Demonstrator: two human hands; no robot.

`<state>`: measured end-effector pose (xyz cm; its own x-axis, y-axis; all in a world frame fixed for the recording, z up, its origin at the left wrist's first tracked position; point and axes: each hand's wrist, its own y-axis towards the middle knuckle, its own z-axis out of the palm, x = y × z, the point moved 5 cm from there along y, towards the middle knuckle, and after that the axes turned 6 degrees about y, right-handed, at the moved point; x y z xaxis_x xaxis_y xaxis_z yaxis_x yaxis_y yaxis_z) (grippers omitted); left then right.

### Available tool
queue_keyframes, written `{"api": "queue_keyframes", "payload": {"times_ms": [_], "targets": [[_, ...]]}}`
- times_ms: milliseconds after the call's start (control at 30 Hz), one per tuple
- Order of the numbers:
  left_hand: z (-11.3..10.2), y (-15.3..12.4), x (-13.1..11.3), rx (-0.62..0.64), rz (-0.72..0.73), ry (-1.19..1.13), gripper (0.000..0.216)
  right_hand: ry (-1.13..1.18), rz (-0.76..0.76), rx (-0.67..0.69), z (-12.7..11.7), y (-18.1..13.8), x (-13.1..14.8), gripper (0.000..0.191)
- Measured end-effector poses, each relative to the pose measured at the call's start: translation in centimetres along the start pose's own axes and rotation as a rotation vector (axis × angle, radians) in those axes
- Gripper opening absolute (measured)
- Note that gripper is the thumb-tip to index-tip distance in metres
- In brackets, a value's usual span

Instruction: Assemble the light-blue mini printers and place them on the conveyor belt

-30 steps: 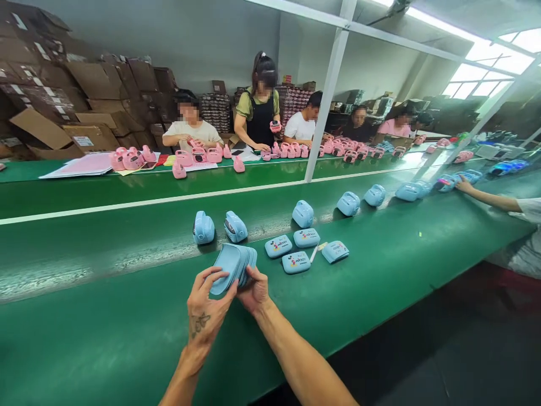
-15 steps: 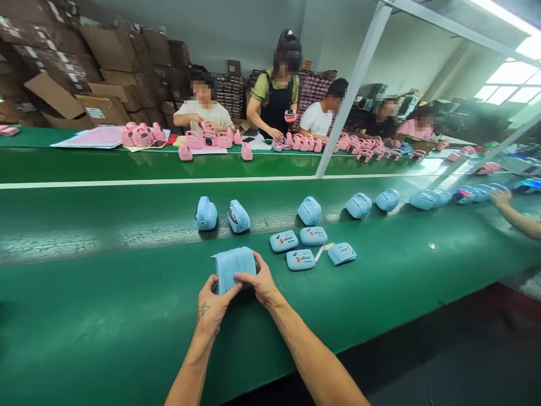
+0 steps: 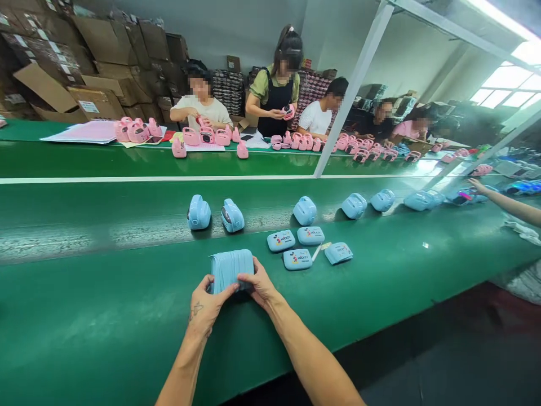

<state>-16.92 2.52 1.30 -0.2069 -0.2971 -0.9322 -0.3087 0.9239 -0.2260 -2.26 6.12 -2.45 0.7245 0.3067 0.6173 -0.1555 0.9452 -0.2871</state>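
Between my two hands is a stack of thin light-blue panels (image 3: 232, 266), held on edge just above the green work surface (image 3: 127, 327). My left hand (image 3: 207, 301) grips its left end, thumb along the near side. My right hand (image 3: 261, 286) closes on the right end, with the thumb across the near face. To the right lie blue panels printed with a cartoon mouse, among them a front panel (image 3: 298, 259) and a left panel (image 3: 281, 241). Beside them sit a small stack of printed panels (image 3: 338, 253) and a slim white stick (image 3: 316, 252).
Rounded blue handled cases, such as the leftmost case (image 3: 198, 212), stand in a row beyond the panels. At right a co-worker's hand (image 3: 479, 186) reaches over the row. A white post (image 3: 353, 90) rises ahead. Across the bench, people handle pink cases (image 3: 191, 137).
My view has shifted slightly, so the cases and panels appear a little further left. Both hands keep hold of the stack. The co-worker's hand at right has moved left; across, someone lifts a pink case.
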Motion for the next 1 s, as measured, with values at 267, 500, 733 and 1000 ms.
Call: {"api": "queue_keyframes", "payload": {"times_ms": [267,500,733,1000], "targets": [[0.2,-0.1,-0.8,0.05,-0.11,-0.159,0.056,0.079,0.079,0.083,-0.8,0.5,0.1,0.062],[1.5,-1.1,-0.6,0.072,-0.334,-0.589,0.043,0.252,0.295,0.098,-2.5,0.0,-0.8,0.061],[2.1,-1.1,0.3,-0.062,-0.311,-0.84,0.031,0.059,0.201,0.137,-3.1,1.3,1.1,0.058],[-2.3,-1.5,0.9,-0.183,-0.255,-0.957,0.034,-1.235,-0.415,0.331,1.2,7.1,9.5,0.09]]}}
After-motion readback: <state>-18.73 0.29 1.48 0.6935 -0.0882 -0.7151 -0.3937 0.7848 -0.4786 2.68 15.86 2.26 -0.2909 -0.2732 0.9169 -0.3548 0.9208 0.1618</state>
